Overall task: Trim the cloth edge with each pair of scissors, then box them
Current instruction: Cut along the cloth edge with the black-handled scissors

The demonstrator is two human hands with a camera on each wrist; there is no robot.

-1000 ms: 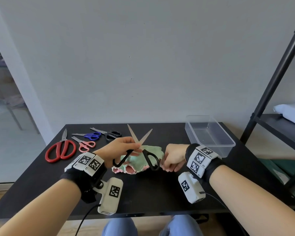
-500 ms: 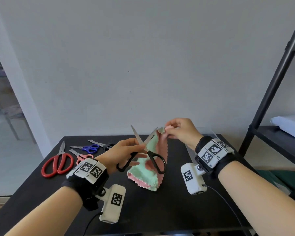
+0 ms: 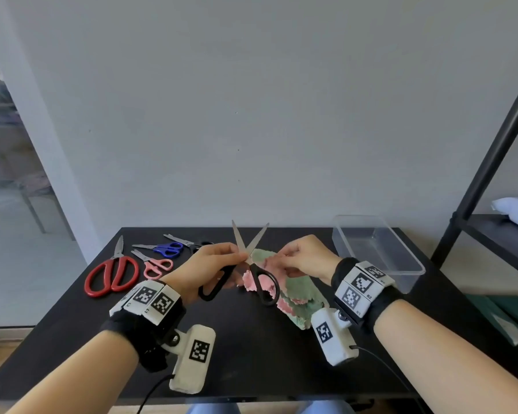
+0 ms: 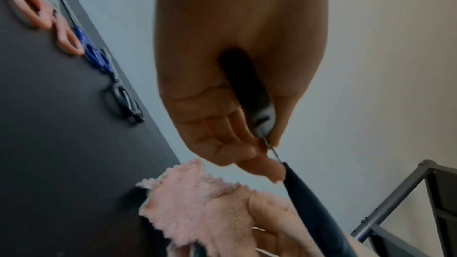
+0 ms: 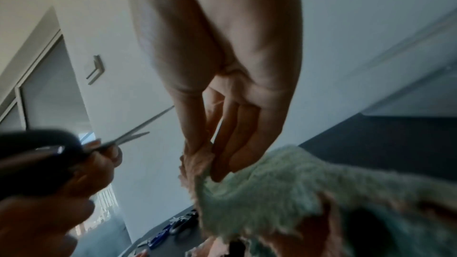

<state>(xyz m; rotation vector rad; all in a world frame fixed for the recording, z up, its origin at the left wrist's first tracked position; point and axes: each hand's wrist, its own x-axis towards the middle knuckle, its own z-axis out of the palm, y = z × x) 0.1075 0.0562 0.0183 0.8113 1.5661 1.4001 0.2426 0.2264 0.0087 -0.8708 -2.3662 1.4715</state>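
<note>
Centrally, the black-handled scissors (image 3: 253, 264) are gripped near the pivot by the left hand (image 3: 207, 270), blades spread apart and pointing up. Just to that hand's right, the pink-and-green cloth (image 3: 284, 288) is pinched at its upper edge by the right hand (image 3: 305, 258). Beyond the right hand, apart from it, a clear plastic box (image 3: 377, 252) is seen on the table (image 3: 251, 360).
</note>
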